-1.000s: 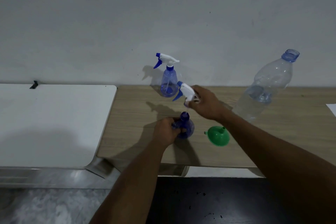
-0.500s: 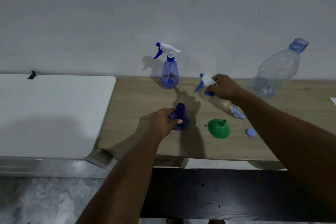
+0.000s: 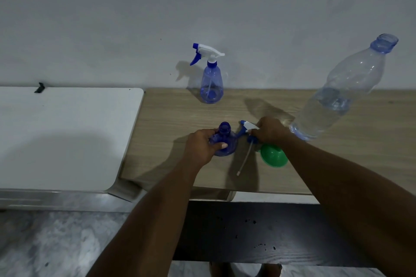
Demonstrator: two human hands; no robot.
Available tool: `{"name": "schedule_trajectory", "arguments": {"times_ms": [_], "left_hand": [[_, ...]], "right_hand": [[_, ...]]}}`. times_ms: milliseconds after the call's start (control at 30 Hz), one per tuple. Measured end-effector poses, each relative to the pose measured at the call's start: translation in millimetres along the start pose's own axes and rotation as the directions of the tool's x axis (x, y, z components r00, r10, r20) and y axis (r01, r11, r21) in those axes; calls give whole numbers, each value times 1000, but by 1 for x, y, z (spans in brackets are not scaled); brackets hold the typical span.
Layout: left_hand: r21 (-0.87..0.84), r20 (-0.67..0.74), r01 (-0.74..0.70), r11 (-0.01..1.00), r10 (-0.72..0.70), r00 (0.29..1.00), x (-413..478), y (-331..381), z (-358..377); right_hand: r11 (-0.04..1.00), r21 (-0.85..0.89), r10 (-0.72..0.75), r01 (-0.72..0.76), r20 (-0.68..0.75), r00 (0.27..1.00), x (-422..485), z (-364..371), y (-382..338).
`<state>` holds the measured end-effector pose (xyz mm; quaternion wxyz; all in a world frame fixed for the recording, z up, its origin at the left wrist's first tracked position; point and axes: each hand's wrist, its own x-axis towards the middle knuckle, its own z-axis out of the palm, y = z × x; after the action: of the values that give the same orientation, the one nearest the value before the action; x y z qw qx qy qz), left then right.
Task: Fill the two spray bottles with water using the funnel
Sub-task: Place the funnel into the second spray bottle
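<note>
My left hand (image 3: 201, 144) grips an open blue spray bottle (image 3: 225, 139) standing on the wooden table (image 3: 175, 119); its neck has no top on it. My right hand (image 3: 269, 129) holds the removed white and blue spray head (image 3: 247, 127) just right of that bottle, with its thin dip tube (image 3: 244, 159) hanging down toward the table's front edge. A green funnel (image 3: 273, 155) lies on the table partly under my right wrist. A second blue spray bottle (image 3: 211, 83), with its spray head on, stands at the back by the wall.
A large clear water bottle (image 3: 342, 92) without a cap stands at the right, partly filled. A white table (image 3: 67, 132) adjoins on the left. A dark surface (image 3: 258, 231) lies below the wooden table's front edge.
My right hand brought the spray head from further back down and forward, close beside the open bottle. The left hand kept its grip on the bottle.
</note>
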<state>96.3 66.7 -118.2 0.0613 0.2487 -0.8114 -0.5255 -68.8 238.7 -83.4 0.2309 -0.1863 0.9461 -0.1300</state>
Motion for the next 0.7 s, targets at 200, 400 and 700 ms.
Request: {"name": "schedule_trajectory", "arguments": {"times_ms": [200,400,700], "left_hand": [[13,2,7,1000,-7,1000,1,3,-2],[3,13,20,1000,-20,1000,-1,6,-2],[18,10,27,999,-27,1000,-5,11,-3]], "right_hand": [[978,-186,-66,91,140,988,-21,-30,9],[884,-444,-62,145,197,978,-35,-11,28],[876,-453,-91,166,183,979,-34,-24,28]]}}
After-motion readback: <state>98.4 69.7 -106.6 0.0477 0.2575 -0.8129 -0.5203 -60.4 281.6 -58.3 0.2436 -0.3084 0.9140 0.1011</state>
